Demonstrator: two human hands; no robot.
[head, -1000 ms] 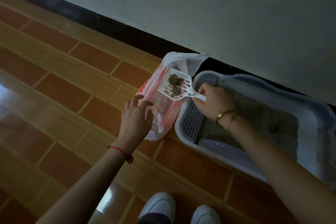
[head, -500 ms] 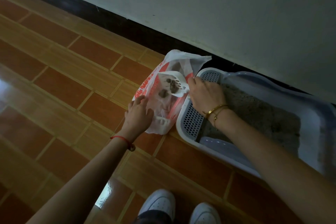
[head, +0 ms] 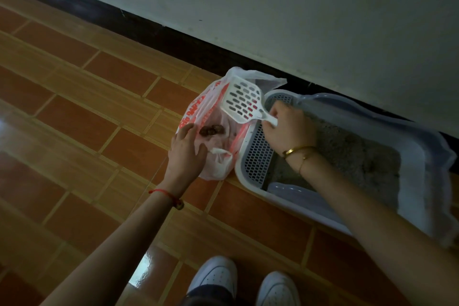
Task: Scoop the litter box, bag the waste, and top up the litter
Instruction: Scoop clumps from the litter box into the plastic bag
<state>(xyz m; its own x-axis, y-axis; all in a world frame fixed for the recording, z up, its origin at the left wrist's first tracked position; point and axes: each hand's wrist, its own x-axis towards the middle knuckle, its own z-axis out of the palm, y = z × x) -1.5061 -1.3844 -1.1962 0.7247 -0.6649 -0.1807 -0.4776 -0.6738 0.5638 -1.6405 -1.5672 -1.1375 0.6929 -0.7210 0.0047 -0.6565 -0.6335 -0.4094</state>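
Tiled floor [head: 74, 107] in orange and tan runs under you to a dark baseboard and pale wall, with your 2 white shoes [head: 216, 278] nearest. Beyond them, your left hand [head: 186, 151] lies spread and flat on the plastic bag [head: 218, 131], pinning it to the floor; brown clumps [head: 211, 129] sit inside, just beside your fingers. Your right hand [head: 289, 129] is closed around the handle of the white slotted scoop [head: 242, 102], which hangs over the bag's mouth and looks empty. Farther right, the litter box [head: 422, 146] rests against the wall, grey litter [head: 347, 151] inside. For the next pass, keep the bag's mouth propped wide, slide the scoop low under a clump, and shake loose grains back over the box before crossing.
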